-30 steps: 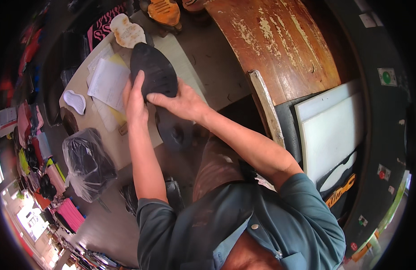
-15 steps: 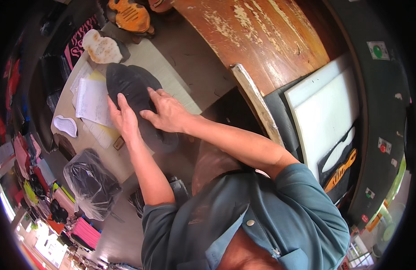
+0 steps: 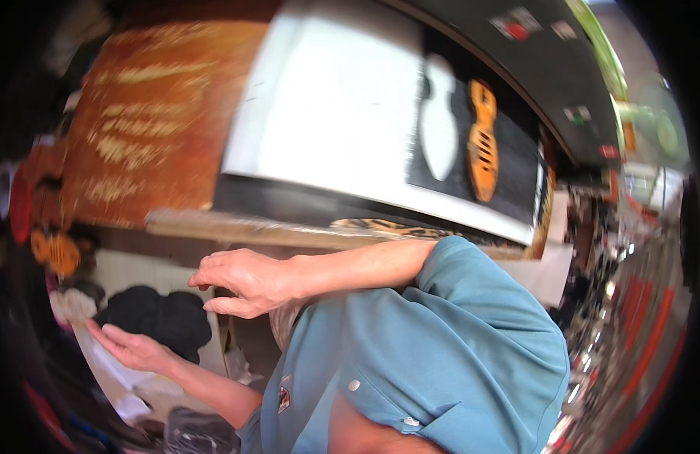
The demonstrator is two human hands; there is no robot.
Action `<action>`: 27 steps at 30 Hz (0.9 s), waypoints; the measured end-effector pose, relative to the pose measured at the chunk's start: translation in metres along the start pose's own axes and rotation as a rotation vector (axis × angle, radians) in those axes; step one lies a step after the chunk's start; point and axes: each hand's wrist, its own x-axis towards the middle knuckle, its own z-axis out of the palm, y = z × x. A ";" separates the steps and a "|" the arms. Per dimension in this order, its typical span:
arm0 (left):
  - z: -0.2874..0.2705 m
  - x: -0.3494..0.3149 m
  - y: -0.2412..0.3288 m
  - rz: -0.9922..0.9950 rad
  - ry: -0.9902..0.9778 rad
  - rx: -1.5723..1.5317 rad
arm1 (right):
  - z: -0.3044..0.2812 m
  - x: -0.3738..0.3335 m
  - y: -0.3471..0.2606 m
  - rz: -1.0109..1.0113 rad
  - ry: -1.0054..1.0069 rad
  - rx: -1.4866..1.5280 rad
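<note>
A stack of dark, sole-shaped pieces (image 3: 159,318) lies on the pale side table at the lower left. My left hand (image 3: 134,349) is beside its near edge, fingers stretched out and palm toward the stack; whether it touches the stack I cannot tell. My right hand (image 3: 244,281) hovers apart from the stack, near the wooden front edge. Its fingers are slightly bent, the thumb stands away from them, and it holds nothing. On a black sheet (image 3: 509,170) to the right rests an orange cutting die (image 3: 482,144), next to a sole-shaped cut-out (image 3: 439,121).
A white board (image 3: 327,106) lies under the black sheet. Left of it is a scratched brown wooden surface (image 3: 160,113), bordered by a wooden rail (image 3: 266,229). Another orange die (image 3: 60,253) sits at far left. A dark machine beam (image 3: 509,64) with buttons runs behind.
The view has swung right toward the white board and cut black sheet. My right hand has come off the dark stack; my left hand stays beside it.
</note>
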 end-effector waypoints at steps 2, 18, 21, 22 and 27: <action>0.059 -0.025 0.068 0.083 -0.318 -0.277 | -0.048 -0.039 -0.008 -0.094 0.212 -0.164; 0.265 -0.335 0.356 1.127 -1.094 -0.310 | -0.290 -0.358 0.003 0.643 0.964 -1.083; 0.264 -0.340 0.354 1.104 -1.051 -0.319 | -0.296 -0.356 0.007 0.449 1.030 -1.080; 0.263 -0.340 0.354 1.121 -1.048 -0.294 | -0.298 -0.356 0.005 0.429 1.060 -1.020; 0.251 -0.345 0.354 1.132 -1.033 -0.243 | -0.302 -0.359 -0.005 0.351 1.085 -0.871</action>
